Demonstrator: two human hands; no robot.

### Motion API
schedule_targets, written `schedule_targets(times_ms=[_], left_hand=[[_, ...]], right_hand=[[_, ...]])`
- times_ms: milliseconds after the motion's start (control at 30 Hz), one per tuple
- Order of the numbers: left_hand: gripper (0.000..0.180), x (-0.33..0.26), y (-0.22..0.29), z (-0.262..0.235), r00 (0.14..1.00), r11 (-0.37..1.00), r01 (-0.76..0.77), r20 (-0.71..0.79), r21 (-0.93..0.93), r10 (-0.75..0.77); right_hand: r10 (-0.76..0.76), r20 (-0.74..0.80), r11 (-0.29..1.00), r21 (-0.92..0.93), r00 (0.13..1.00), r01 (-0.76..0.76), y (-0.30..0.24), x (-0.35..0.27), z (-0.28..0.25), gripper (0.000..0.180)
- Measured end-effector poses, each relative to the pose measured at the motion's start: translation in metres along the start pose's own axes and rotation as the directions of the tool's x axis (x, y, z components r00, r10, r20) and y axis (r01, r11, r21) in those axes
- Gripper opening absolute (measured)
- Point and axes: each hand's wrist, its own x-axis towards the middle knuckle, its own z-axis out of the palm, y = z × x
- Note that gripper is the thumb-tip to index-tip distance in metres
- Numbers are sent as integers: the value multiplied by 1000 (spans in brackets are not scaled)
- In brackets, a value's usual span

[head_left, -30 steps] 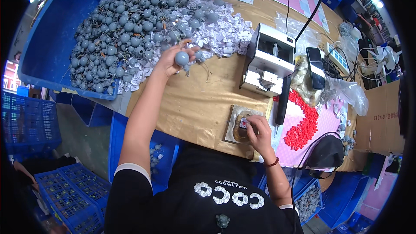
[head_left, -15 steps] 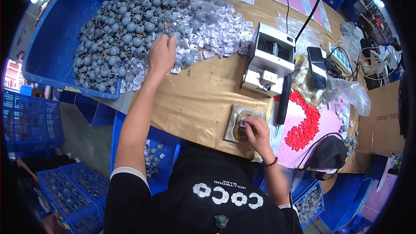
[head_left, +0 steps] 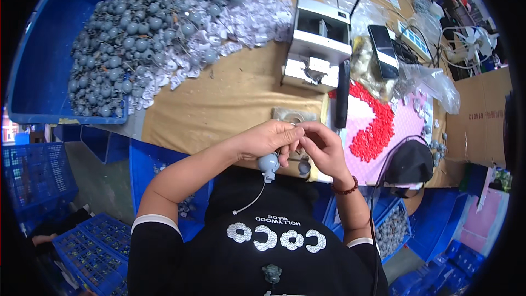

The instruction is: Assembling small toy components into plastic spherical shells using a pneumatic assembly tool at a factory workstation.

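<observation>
A person's two hands are meeting at the table's (head_left: 219,96) near edge.
The left hand (head_left: 275,138) and right hand (head_left: 327,151) are bringing curled fingertips together, pinching something that cannot be told; a grey ball (head_left: 268,163) is hanging just below the left.

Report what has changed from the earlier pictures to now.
The left hand has left the pile of grey balls, coming rightward and toward the body to meet the right hand; a grey ball now hangs from the left. The right hand has shifted slightly toward the body. The white machine and red pieces stayed put on the table.
</observation>
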Motion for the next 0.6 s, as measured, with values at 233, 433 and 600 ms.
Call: schedule_targets(times_ms=[233,433,600], left_hand=[[25,6,-76,0,937,1000,-29,-349,-1,27],[20,-7,-95,2,720,475,-92,-272,875,639],[20,-6,-95,3,742,315,-95,-144,944,655]], right_hand=[[159,-149,930,-308,976,-199,33,-19,-27,19],[-249,79,567,-796,965,212,51,-1,-12,17],[-214,189,451,-851,958,269,57,2,-12,26]])
